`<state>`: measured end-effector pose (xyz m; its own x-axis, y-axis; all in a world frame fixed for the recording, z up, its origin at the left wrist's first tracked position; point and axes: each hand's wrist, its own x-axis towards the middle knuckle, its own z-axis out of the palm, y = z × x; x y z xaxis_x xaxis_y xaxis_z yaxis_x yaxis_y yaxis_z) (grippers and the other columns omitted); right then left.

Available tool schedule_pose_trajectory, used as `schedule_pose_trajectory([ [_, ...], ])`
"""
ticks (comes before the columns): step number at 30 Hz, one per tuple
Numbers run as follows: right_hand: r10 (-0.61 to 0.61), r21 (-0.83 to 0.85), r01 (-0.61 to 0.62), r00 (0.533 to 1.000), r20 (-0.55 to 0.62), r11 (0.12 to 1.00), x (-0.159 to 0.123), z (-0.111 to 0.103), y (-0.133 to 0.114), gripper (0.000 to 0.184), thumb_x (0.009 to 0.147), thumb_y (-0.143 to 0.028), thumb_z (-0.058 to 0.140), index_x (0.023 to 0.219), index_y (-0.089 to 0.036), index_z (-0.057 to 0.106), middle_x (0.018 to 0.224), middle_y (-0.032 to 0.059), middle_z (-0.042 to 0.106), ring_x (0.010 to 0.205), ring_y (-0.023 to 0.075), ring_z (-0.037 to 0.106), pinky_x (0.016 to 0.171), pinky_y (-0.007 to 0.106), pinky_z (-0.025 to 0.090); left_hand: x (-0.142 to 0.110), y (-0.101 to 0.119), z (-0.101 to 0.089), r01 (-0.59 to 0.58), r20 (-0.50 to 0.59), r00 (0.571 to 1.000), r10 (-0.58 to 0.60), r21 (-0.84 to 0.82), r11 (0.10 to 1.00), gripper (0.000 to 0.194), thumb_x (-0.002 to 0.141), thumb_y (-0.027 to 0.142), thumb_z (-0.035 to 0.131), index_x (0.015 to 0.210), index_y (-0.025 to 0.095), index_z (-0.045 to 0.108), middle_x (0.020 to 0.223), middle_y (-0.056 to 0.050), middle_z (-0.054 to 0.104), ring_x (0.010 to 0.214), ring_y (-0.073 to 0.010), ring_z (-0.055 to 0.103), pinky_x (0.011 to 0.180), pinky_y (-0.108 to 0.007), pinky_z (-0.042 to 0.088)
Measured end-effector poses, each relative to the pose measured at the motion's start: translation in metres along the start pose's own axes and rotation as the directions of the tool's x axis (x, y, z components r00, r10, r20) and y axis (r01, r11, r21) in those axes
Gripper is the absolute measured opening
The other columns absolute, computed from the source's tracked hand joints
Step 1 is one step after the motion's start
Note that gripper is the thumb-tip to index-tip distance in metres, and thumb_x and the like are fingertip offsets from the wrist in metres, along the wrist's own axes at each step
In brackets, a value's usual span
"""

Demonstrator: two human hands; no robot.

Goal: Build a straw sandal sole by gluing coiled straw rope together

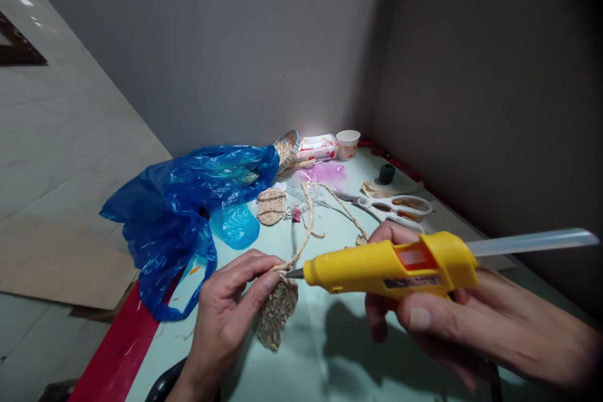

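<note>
My left hand pinches a rough grey-brown piece, whose material I cannot make out, at its top edge. A braided straw-coloured cord runs from that pinch up and over to the right. In my right hand is a yellow glue gun, held with its nozzle pointing left. The nozzle tip meets the top of the grey-brown piece beside my left fingertips. A clear glue stick sticks out of the gun's back end. My right hand partly hides the gun's grip.
A crumpled blue plastic bag spreads over the left. Behind my hands lie a woven straw piece, a pink clip and white-handled scissors. A paper cup, a pink-white packet and a dark spool stand farther back.
</note>
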<state>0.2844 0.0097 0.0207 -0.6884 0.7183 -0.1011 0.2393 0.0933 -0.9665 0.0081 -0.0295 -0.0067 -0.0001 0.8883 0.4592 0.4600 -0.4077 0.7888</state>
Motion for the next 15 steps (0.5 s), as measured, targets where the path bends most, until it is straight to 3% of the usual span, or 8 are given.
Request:
schedule_pose_trajectory([
  [3, 0.045, 0.023, -0.045, 0.999, 0.011, 0.999, 0.002, 0.001, -0.007, 0.029, 0.082, -0.059, 0.062, 0.085, -0.032, 0.070, 0.077, 0.0028, 0.068, 0.041, 0.0127, 0.047, 0.032, 0.024, 0.039, 0.001, 0.003, 0.001, -0.025, 0.020, 0.999, 0.025, -0.007, 1.000, 0.022, 0.088, 0.012, 0.066, 0.090, 0.030, 0.079, 0.083, 0.004, 0.077, 0.077, -0.0118, 0.069, 0.069, -0.017, 0.051],
  [9, 0.048, -0.071, -0.050, 0.999, -0.021, 0.996, 0.003, 0.001, -0.015, 0.019, 0.084, -0.052, 0.061, 0.078, -0.034, 0.065, 0.053, -0.0040, 0.042, 0.039, 0.0141, 0.035, 0.031, 0.025, 0.029, -0.002, 0.007, 0.009, 0.005, -0.069, 0.998, -0.010, -0.077, 0.997, 0.021, 0.087, 0.014, 0.066, 0.086, 0.030, 0.080, 0.080, 0.003, 0.075, 0.076, -0.0130, 0.066, 0.068, -0.020, 0.049],
  [15, 0.085, -0.137, -0.091, 0.995, -0.049, 0.986, 0.004, 0.003, -0.015, 0.024, 0.084, -0.057, 0.058, 0.079, -0.033, 0.063, 0.054, -0.0036, 0.044, 0.042, 0.0157, 0.039, 0.036, 0.025, 0.038, -0.003, 0.007, 0.011, 0.010, -0.064, 0.998, -0.016, -0.097, 0.995, 0.022, 0.085, 0.013, 0.067, 0.086, 0.031, 0.080, 0.079, 0.004, 0.074, 0.075, -0.0125, 0.065, 0.068, -0.020, 0.047],
])
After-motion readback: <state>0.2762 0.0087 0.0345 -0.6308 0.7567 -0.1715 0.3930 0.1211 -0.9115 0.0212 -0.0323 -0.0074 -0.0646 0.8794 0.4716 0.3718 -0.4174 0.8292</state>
